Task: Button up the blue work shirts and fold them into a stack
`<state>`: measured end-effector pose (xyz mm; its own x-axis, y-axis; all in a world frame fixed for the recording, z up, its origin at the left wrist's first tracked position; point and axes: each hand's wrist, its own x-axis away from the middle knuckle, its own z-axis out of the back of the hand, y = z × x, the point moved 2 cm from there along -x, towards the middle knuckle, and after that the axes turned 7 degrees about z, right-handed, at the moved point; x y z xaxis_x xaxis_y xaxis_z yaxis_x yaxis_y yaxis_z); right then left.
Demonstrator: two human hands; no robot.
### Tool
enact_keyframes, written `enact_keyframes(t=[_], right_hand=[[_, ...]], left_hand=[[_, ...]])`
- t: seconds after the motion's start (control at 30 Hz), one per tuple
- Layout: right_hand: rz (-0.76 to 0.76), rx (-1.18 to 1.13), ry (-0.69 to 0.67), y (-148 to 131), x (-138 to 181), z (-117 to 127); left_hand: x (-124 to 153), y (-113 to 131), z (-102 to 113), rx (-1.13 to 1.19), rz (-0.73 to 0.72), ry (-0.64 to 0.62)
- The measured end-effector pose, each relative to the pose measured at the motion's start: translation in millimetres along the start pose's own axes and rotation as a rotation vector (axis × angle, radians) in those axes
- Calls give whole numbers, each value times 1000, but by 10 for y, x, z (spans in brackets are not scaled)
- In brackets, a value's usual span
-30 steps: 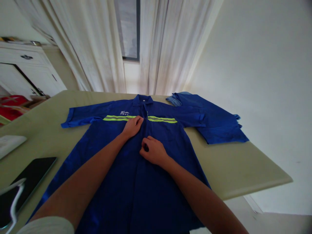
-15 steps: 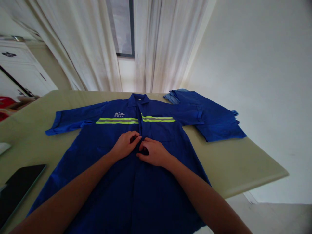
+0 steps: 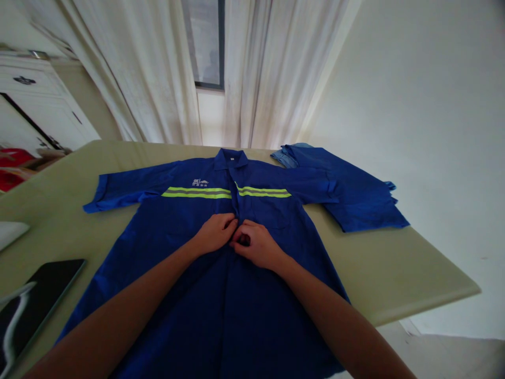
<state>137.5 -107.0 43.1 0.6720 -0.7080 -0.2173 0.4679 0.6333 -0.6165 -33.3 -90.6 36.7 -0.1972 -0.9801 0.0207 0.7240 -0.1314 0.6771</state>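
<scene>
A dark blue short-sleeved work shirt (image 3: 224, 295) lies spread front side up, its collar at the far end. Yellow-green and grey reflective bands (image 3: 197, 193) cross its chest, and a small white logo sits above the left-hand band. At the front opening, just below chest height, my left hand (image 3: 215, 233) pinches the fabric edge with thumb and fingers. Close against it, my right hand (image 3: 258, 245) is curled, its fingertips pinching the same placket. Any button between the fingertips is hidden. Above the hands the placket is parted up to the collar.
The shirt rests on a pale green-covered table (image 3: 394, 273). Folded blue garments (image 3: 363, 202) lie at the right, partly under a sleeve. A black tablet-like slab (image 3: 51, 289) with a white cable (image 3: 18, 316) is at the left. Curtains (image 3: 158, 79) and a white wall stand behind.
My hands have drawn closer together at the placket, and the right fingers have closed more. The view has shifted slightly left, bringing more of the white cable into sight.
</scene>
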Motion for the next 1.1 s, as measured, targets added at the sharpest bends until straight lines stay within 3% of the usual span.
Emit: enact_keyframes(t=[0.13, 0.3, 0.47, 0.7, 0.93, 1.1], right_hand=[[-56, 196, 54, -69, 18, -33], [-14, 368, 65, -141, 48, -61], [-56, 264, 32, -58, 13, -56], [-116, 36, 122, 76, -37, -68], [-69, 45, 136, 201, -149, -44], [-135, 284, 16, -29, -141, -10]], left_hand=[[-23, 26, -29, 69, 23, 67], [-16, -27, -57, 103, 39, 70], [4, -50, -86, 116, 44, 92], [24, -45, -66, 181, 0, 97], [-141, -138, -63, -168, -113, 198], [-428, -244, 13, -331, 1, 290]])
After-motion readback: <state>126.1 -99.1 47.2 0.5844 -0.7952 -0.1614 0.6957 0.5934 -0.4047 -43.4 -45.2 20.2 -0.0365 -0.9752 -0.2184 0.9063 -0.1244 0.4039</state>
